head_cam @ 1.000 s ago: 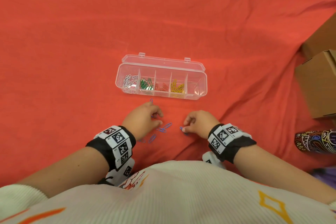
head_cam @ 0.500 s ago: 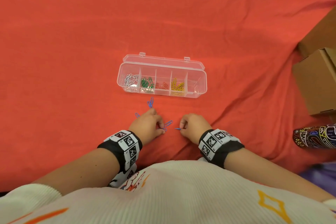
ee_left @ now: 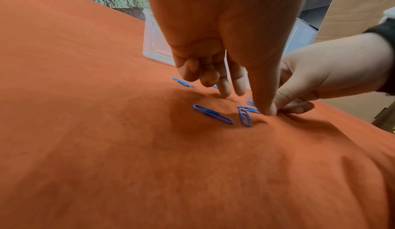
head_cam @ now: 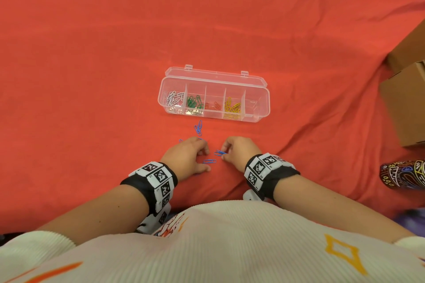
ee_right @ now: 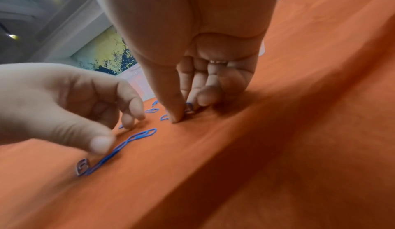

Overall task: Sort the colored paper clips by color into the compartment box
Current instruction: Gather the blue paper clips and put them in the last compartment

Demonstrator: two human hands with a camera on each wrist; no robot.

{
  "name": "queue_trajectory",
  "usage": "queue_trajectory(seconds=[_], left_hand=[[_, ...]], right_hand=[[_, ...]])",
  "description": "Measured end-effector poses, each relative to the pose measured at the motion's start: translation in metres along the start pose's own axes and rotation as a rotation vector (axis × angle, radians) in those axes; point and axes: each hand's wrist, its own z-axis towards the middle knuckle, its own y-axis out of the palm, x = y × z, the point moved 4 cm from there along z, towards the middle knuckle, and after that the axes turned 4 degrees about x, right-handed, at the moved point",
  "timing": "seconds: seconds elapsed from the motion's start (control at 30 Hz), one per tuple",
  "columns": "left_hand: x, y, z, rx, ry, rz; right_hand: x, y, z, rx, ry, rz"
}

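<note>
Cardboard boxes and patterned bottle at right edge of red cloth. Compartment box open beyond hands; rightmost compartment empty. Right hand pinches blue clips; left hand curled, fingers holding nothing visible. Since earlier: loose clip lies between hands, right hand gathered more.

Open red cloth lies left of and beyond the clear plastic compartment box. To the right, brown cardboard boxes and a patterned dark bottle block the edge. Loose blue paper clips dot the gap before the box.
</note>
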Motion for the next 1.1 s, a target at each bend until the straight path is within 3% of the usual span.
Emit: queue_trajectory(seconds=[0.13, 0.37, 0.63, 0.8, 1.1], left_hand=[[-0.007, 0.004, -0.004, -0.102, -0.012, 0.044], [-0.011, 0.000, -0.004, -0.107, -0.098, 0.016], [0.005, 0.002, 0.000, -0.092, -0.073, -0.013], [0.008, 0.005, 0.008, -0.053, -0.127, 0.016], [0.022, 0.007, 0.018, -0.215, -0.086, 0.218]], right_hand=[[0.001, -0.002, -0.002, -0.034, 0.027, -0.046], [0.000, -0.001, -0.012, -0.065, 0.035, -0.092], [0.006, -0.002, -0.019, -0.123, 0.031, -0.176], [0.014, -0.017, -0.022, -0.063, 0.050, -0.124], [0.030, -0.054, -0.010, 0.104, 0.094, 0.043]])
